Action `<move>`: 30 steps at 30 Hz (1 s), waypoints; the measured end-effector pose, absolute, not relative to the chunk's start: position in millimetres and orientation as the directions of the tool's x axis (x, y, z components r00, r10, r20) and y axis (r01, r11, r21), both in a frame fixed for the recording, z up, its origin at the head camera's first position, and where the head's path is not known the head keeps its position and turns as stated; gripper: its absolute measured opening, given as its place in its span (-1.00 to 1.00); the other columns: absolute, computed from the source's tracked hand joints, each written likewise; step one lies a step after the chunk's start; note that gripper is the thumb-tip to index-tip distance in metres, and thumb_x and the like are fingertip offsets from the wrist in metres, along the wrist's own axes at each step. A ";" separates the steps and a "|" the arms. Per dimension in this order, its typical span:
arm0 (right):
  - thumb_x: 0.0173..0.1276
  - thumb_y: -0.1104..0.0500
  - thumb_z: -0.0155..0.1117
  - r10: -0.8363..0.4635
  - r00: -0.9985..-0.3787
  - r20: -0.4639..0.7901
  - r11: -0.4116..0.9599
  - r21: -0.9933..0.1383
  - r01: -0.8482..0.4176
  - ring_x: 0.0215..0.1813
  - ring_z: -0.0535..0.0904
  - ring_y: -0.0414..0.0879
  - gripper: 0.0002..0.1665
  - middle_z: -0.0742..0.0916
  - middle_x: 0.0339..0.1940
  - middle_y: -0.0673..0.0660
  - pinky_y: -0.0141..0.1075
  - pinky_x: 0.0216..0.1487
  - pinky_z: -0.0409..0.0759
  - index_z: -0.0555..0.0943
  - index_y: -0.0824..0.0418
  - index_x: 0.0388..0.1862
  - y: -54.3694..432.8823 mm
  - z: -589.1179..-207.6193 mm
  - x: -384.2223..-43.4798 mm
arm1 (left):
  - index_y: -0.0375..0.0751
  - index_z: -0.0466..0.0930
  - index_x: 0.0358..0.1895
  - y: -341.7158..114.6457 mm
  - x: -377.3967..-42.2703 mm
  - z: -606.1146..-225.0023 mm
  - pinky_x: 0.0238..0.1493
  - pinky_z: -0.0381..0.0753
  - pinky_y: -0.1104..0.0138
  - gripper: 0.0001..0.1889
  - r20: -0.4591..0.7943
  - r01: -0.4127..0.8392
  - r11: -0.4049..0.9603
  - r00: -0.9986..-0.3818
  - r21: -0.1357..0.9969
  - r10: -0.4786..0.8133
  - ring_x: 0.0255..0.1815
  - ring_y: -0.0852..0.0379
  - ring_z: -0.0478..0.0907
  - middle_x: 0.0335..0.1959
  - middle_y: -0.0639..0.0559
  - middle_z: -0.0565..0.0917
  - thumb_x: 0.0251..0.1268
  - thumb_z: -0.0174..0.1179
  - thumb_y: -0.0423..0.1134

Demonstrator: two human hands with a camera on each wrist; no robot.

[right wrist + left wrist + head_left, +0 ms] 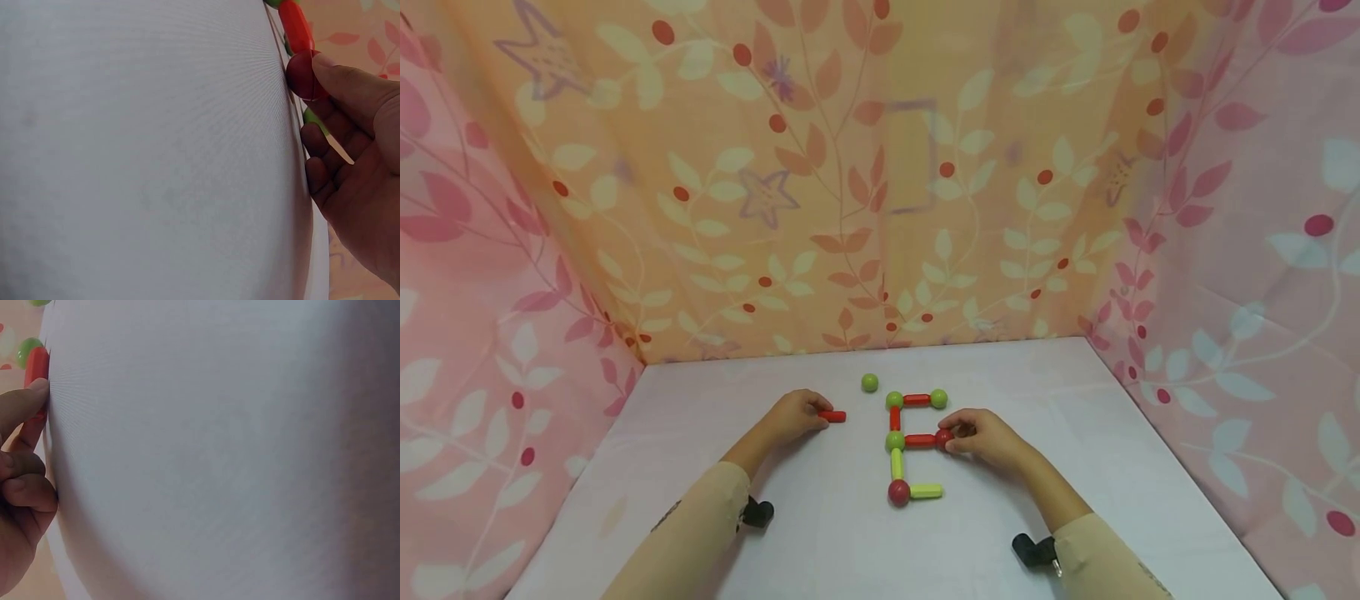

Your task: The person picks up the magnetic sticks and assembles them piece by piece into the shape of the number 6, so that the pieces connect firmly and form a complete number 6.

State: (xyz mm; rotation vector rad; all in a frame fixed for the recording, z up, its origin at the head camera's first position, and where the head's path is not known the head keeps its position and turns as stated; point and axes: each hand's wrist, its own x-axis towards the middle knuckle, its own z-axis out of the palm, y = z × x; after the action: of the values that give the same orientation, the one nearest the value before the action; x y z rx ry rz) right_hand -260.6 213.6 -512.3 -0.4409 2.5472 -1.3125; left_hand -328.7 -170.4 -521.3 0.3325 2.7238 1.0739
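A flat figure of balls and short sticks lies on the white table. Its upright has a green ball (894, 401) on top, a red stick (895, 419), another green ball (895, 441), a yellow-green stick (897, 464) and a dark red ball (898, 492) at the bottom. Red sticks branch right from both green balls, and a yellow-green stick (927, 492) from the bottom one. My right hand (988, 437) pinches the dark red ball (305, 75) ending the middle branch. Left of the figure, my left hand (797, 414) pinches a loose red stick (36, 365) between thumb and finger.
A loose green ball (869, 382) lies behind the figure, to its left. Another green ball (938, 398) ends the top branch. Patterned cloth (850, 208) walls in the white table (820, 533) at the back and both sides.
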 end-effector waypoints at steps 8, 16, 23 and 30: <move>0.09 0.03 0.39 -0.382 -0.921 -0.081 0.541 -0.827 -0.152 -0.18 0.47 -0.03 -0.60 0.62 -0.26 0.00 -0.24 -0.21 0.47 0.60 0.01 -0.05 214.1 -514.8 -260.1 | 0.19 0.62 -0.26 -168.2 -324.5 -513.5 0.07 0.33 0.10 -0.78 -0.085 0.132 0.703 -0.960 0.699 0.265 -0.04 0.11 0.40 -0.15 0.23 0.56 -0.03 0.38 -0.15; 0.10 0.06 0.38 -0.378 -0.921 -0.088 0.547 -0.824 -0.146 -0.18 0.47 -0.04 -0.60 0.62 -0.25 0.00 -0.22 -0.21 0.47 0.59 0.03 -0.04 215.7 -512.6 -261.3 | 0.25 0.61 -0.26 -148.9 -317.3 -494.2 -0.03 0.40 0.16 -0.81 -0.045 0.232 0.706 -0.936 0.669 0.350 -0.09 0.11 0.43 -0.28 0.28 0.58 0.02 0.33 -0.09; 0.09 0.08 0.39 -0.373 -0.924 -0.085 0.543 -0.827 -0.144 -0.18 0.47 -0.05 -0.61 0.63 -0.26 0.00 -0.21 -0.19 0.46 0.60 0.03 -0.05 214.6 -511.8 -262.2 | 0.31 0.61 -0.28 -121.2 -300.7 -481.4 -0.25 0.42 0.27 -0.83 -0.034 0.298 0.689 -0.905 0.661 0.424 -0.20 0.14 0.42 -0.31 0.30 0.58 0.02 0.33 -0.03; 0.09 0.07 0.39 -0.380 -0.922 -0.075 0.548 -0.821 -0.159 -0.18 0.48 -0.05 -0.62 0.63 -0.26 0.00 -0.22 -0.20 0.46 0.60 0.01 -0.06 214.5 -511.4 -262.5 | 0.25 0.62 -0.26 -88.8 -278.6 -469.8 -0.28 0.46 0.28 -0.83 -0.025 0.342 0.645 -0.872 0.684 0.488 -0.17 0.05 0.45 -0.28 0.31 0.58 0.05 0.31 -0.08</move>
State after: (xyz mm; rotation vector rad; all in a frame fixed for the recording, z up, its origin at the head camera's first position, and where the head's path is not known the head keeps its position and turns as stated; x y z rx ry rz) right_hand -262.5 214.5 -511.4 -0.4513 2.5423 -1.3109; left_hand -278.6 -88.8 -469.8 0.6792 2.6572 1.0410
